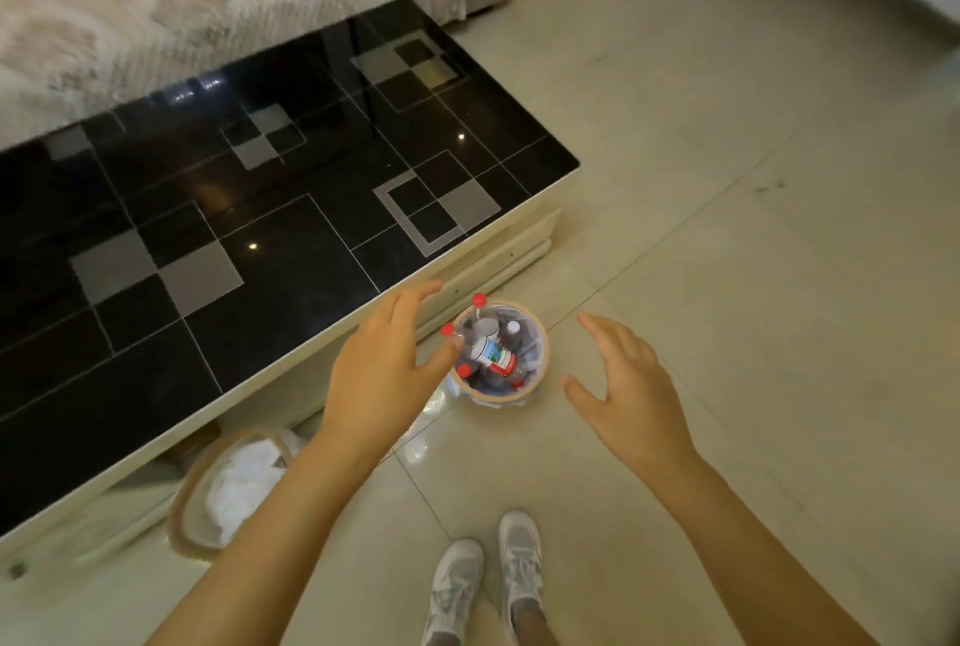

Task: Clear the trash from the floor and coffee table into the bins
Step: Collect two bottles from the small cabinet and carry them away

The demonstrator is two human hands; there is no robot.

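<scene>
Both our hands hang loose and empty above a bin packed with bottles.

Nearest, our left hand (384,364) and right hand (631,385) flank the small round bin (537,370) on the glossy tile floor (727,281); its plastic bottles (496,357) look light, slick and crushable, best taken by the neck. At near left a second bin (187,510) holds soft white paper (239,484); beyond lies the polished black coffee table (260,208).

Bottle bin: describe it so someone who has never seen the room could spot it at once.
Start at the black glass-topped coffee table and go to its near right corner. On the floor tiles just off that corner stands the small round bottle bin, between the left hand and the right hand. Unlike the other bin, which holds white paper, it holds red-capped plastic bottles.
</scene>
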